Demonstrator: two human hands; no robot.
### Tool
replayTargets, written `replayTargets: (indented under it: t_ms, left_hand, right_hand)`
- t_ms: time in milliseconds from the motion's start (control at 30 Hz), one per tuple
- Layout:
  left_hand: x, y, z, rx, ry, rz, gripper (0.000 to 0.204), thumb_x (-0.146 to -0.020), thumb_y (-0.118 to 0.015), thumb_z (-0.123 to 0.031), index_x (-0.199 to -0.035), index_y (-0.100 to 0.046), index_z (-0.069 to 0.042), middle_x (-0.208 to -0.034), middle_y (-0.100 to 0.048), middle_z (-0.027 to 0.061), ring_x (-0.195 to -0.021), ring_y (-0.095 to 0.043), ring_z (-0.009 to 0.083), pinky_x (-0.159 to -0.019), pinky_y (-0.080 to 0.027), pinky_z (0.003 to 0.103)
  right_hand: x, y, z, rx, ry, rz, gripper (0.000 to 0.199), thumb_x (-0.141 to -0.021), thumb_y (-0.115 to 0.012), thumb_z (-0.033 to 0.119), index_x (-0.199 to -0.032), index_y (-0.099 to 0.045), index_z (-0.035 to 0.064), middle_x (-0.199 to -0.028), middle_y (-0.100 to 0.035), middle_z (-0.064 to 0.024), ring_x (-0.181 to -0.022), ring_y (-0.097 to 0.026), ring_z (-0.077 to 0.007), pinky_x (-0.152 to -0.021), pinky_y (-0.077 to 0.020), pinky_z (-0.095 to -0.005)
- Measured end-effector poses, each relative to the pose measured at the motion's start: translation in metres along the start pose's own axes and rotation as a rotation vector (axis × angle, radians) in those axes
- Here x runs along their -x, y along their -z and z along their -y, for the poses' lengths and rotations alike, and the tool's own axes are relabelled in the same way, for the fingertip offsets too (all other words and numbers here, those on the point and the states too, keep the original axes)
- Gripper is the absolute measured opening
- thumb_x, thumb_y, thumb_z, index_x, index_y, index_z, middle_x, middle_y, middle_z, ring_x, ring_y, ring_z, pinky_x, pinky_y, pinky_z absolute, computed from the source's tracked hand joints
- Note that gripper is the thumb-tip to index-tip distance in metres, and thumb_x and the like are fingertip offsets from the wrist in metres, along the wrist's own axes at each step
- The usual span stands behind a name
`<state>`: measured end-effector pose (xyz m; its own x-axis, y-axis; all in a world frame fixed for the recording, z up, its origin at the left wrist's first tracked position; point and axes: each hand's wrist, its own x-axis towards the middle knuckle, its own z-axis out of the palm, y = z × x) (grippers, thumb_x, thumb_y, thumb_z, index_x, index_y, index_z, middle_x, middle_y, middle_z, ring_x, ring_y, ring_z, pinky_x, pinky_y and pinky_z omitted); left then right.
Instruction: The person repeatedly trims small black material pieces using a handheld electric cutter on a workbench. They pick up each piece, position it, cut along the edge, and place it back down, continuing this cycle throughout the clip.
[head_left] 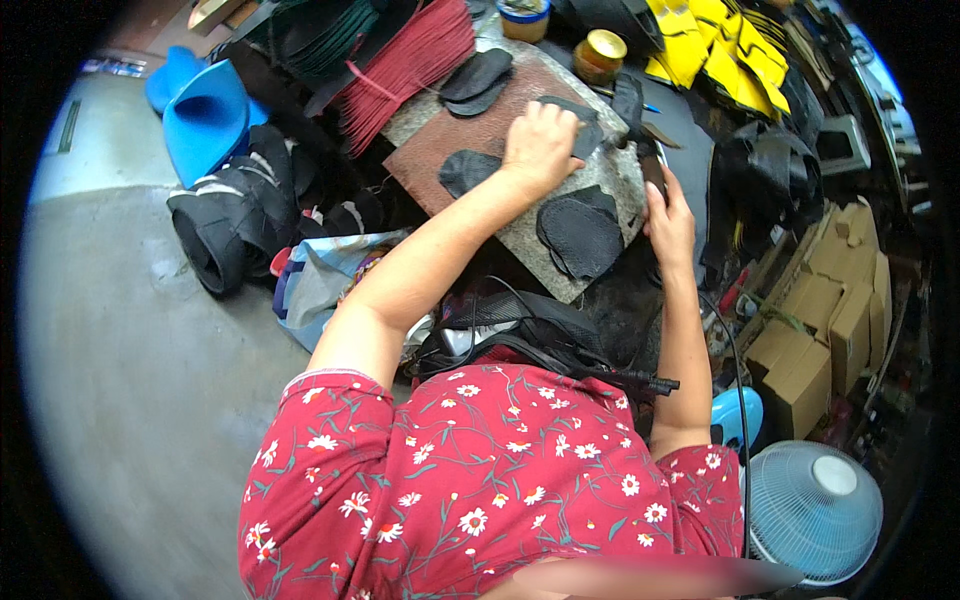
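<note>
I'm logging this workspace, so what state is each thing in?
Left hand: fingers curled, over a dark piece
Right hand: gripping a dark brown object
Black cut pieces: stacked
Gold-lidded jar: lid on
Red strips: bundled
Blue sheets: curled
Fan: running or not, cannot tell
</note>
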<state>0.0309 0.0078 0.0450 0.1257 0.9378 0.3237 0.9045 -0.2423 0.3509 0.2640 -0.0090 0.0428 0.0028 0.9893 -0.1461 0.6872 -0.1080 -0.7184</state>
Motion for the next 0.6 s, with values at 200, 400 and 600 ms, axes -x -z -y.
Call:
replayTargets:
  t_ms: [200, 400, 600]
  left_hand:
    - [-0.001, -0.003, 0.004, 0.159, -0.06, -0.085, 0.032, -0.07, -0.075, -0.018, -0.091, -0.053, -0.009, -0.08, -0.06, 0.0106, -0.08, -0.06, 0.0308, -0.069, -0.051, 0.042]
    - [-0.013, 0.021, 0.012, 0.155, -0.129, -0.329, 0.016, -0.071, -0.064, -0.008, -0.084, -0.055, -0.012, -0.07, -0.058, 0.0074, -0.07, -0.06, 0.027, -0.061, -0.051, 0.039]
    - [-0.04, 0.073, 0.069, -0.064, -0.158, -0.518, 0.018, -0.07, -0.068, -0.012, -0.085, -0.058, -0.009, -0.078, -0.06, 0.0101, -0.081, -0.059, 0.0295, -0.067, -0.05, 0.042]
  right_hand:
    - [0.014, 0.01, -0.008, 0.337, -0.022, -0.029, 0.045, -0.095, -0.049, 0.043, -0.137, -0.047, 0.0256, -0.099, -0.068, -0.0221, -0.094, -0.064, -0.0425, -0.078, -0.0486, -0.0501]
    - [0.017, -0.002, -0.016, 0.331, 0.053, -0.078, 0.048, -0.096, -0.049, 0.043, -0.139, -0.043, 0.0244, -0.101, -0.067, -0.0236, -0.095, -0.064, -0.0432, -0.079, -0.0486, -0.0503]
    - [0.019, -0.001, -0.011, 0.337, -0.029, -0.017, 0.05, -0.096, -0.049, 0.043, -0.141, -0.042, 0.0229, -0.114, -0.063, -0.0237, -0.104, -0.061, -0.0427, -0.086, -0.0474, -0.0467]
